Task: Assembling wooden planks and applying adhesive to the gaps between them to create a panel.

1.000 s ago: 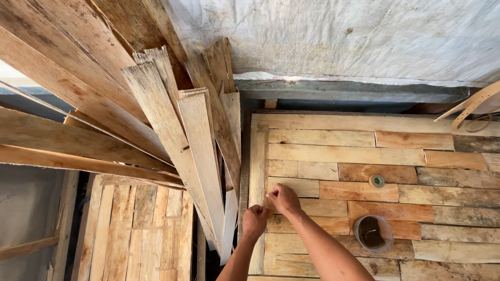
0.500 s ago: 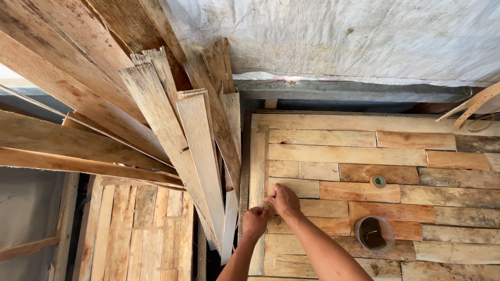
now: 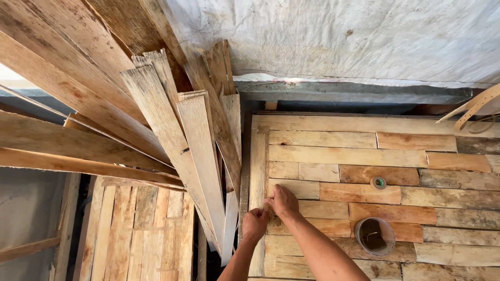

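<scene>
Pinched between both hands at the left edge of the wooden panel [image 3: 364,156]: something small, too hidden to name, right at the seam between the upright edge strip [image 3: 258,171] and the short slats [image 3: 293,188]. Left hand [image 3: 254,224] curled narrow on the strip, fingertips closed against the wood. Right hand [image 3: 284,202] just beside it, touching or nearly so, fingers bent down onto the slat end; grip contents not visible.

Slats probably stiff, dry, rough and splintery, light singly; best taken by the long edges, away from split ends. Panel as a whole likely heavy and rigid.

Further right on the panel: a small tape roll [image 3: 378,182] and a clear round tub [image 3: 374,235] with dark contents. Left of the panel, well apart from the hands: a fan of leaning weathered planks [image 3: 172,135]. Behind, a grey sheet [image 3: 338,41].
</scene>
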